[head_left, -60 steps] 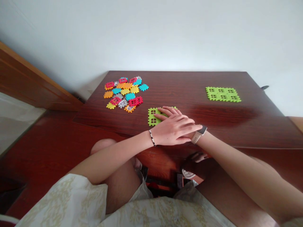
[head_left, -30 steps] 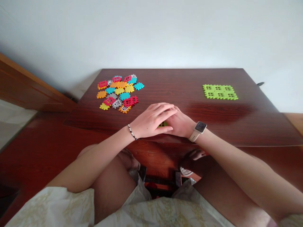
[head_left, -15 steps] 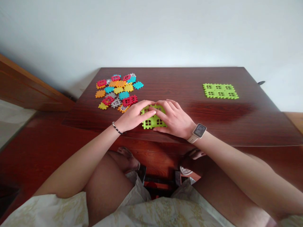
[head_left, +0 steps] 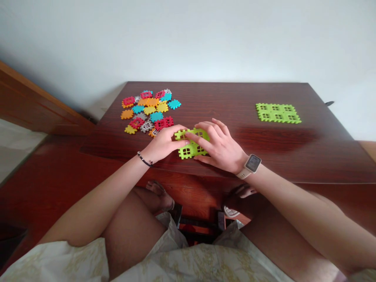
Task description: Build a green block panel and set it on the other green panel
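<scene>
Near the table's front edge, a green building panel (head_left: 191,149) with window cut-outs and notched edges is between my hands. My left hand (head_left: 163,143) pinches its left side, thumb on top and fingers around the far edge. My right hand (head_left: 221,145) grips its right part, with fingers over the far edge and thumb at the near edge. The right fingers cover part of the panel's right side. A black-and-white bracelet circles my left wrist; a smartwatch (head_left: 253,163) is on the right one.
A pile of notched plastic pieces (head_left: 149,110) in red, orange, yellow, blue and grey lies at the table's left. Another green panel (head_left: 277,113) rests flat at the back right. The brown table (head_left: 217,98) stands against a white wall.
My right hand has shifted slightly right along the panel, and my left thumb has drawn back left a little. The panel remains in both hands. The view has shifted slightly.
</scene>
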Demonstrator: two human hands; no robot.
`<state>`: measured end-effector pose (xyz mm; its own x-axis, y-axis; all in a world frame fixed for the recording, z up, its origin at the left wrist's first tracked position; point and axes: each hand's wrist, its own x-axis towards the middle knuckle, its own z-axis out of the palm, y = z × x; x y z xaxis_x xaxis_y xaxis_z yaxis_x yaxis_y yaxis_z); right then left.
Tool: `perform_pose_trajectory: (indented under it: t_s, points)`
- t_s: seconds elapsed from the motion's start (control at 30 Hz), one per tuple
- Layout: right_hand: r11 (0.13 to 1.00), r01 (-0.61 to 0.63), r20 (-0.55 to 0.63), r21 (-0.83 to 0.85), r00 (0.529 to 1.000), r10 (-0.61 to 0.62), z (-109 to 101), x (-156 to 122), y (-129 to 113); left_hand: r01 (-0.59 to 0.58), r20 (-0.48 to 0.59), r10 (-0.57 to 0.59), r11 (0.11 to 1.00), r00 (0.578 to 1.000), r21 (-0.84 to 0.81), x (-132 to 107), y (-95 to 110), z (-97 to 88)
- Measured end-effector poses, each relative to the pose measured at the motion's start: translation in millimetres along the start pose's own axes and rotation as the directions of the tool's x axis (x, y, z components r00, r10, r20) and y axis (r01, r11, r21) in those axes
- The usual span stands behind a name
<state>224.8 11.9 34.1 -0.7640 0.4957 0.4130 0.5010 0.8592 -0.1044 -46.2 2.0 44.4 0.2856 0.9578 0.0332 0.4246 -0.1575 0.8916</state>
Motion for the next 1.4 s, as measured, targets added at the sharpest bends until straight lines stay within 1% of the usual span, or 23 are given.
perform_pose_trajectory:
  t_s: [0.07, 0.13, 0.2, 0.27, 0.37, 0.43, 0.5, 0.57, 0.6, 0.67, 0.77, 0.83, 0.9, 0.97, 1.13, 1.23, 1.4]
  points:
    - [0.998, -0.060, -0.030, 0.037, 0.998, 0.061, -3.1, -0.5, 4.3, 0.006, -0.018, -0.007, 1.000, 1.000, -0.027, -0.2, 1.3, 0.5]
    - [0.982, -0.150, -0.071, 0.116, 0.985, 0.159, -5.2, -1.4, 11.1, 0.015, -0.035, -0.017, 0.998, 0.999, -0.063, 0.4, 2.2, 0.5]
    - [0.942, -0.233, -0.095, 0.242, 0.960, 0.262, -5.4, -3.0, 19.5, 0.015, -0.053, -0.019, 0.996, 0.998, -0.085, 1.9, 1.7, 0.4]
    - [0.874, -0.306, -0.074, 0.378, 0.931, 0.358, -3.9, -5.1, 27.4, 0.009, -0.068, -0.015, 0.996, 0.998, -0.084, 3.9, 0.2, 0.4]
    - [0.716, -0.413, 0.031, 0.563, 0.876, 0.481, -1.7, -8.0, 34.8, -0.002, -0.088, -0.004, 0.998, 0.996, -0.067, 6.9, -2.1, 1.1]
    - [0.573, -0.450, 0.102, 0.685, 0.838, 0.537, -1.8, -8.8, 36.0, -0.015, -0.096, 0.009, 0.998, 0.995, -0.062, 8.4, -2.2, 1.9]
    - [0.418, -0.445, 0.153, 0.792, 0.807, 0.570, -3.3, -8.8, 35.2, -0.033, -0.105, 0.026, 0.997, 0.994, -0.069, 9.4, -1.1, 3.0]
    - [0.296, -0.420, 0.181, 0.858, 0.786, 0.591, -5.2, -8.2, 33.3, -0.050, -0.123, 0.039, 0.995, 0.992, -0.090, 10.1, 0.3, 4.5]
    - [0.255, -0.406, 0.185, 0.877, 0.777, 0.602, -5.9, -7.9, 32.4, -0.055, -0.138, 0.040, 0.993, 0.990, -0.109, 10.3, 0.9, 5.3]
    - [0.201, -0.381, 0.183, 0.902, 0.762, 0.621, -6.8, -7.5, 30.8, -0.056, -0.173, 0.028, 0.985, 0.985, -0.161, 10.4, 0.9, 7.2]
    - [0.163, -0.357, 0.168, 0.920, 0.734, 0.659, -7.0, -7.3, 29.7, -0.031, -0.191, -0.015, 0.971, 0.981, -0.235, 9.7, -1.6, 9.7]
    - [0.155, -0.346, 0.153, 0.925, 0.715, 0.683, -7.3, -7.3, 29.9, -0.002, -0.181, -0.046, 0.966, 0.982, -0.258, 8.9, -3.8, 10.7]
    - [0.158, -0.348, 0.148, 0.924, 0.707, 0.692, -8.2, -7.3, 30.7, 0.015, -0.183, -0.065, 0.965, 0.981, -0.262, 8.3, -5.0, 11.0]
    - [0.178, -0.369, 0.155, 0.912, 0.713, 0.684, -9.8, -7.6, 31.8, 0.016, -0.190, -0.067, 0.967, 0.980, -0.255, 8.1, -4.9, 10.9]
    - [0.262, -0.446, 0.182, 0.856, 0.734, 0.655, -14.1, -10.0, 34.3, 0.009, -0.201, -0.051, 0.978, 0.978, -0.207, 8.8, -1.9, 11.5]
    - [0.260, -0.459, 0.196, 0.850, 0.733, 0.652, -15.9, -11.5, 35.7, 0.008, -0.200, -0.044, 0.984, 0.979, -0.178, 9.3, -0.8, 13.0]
    - [0.263, -0.459, 0.198, 0.849, 0.737, 0.647, -18.6, -11.0, 36.3, 0.016, -0.201, -0.055, 0.982, 0.978, -0.191, 10.4, 1.0, 15.5]
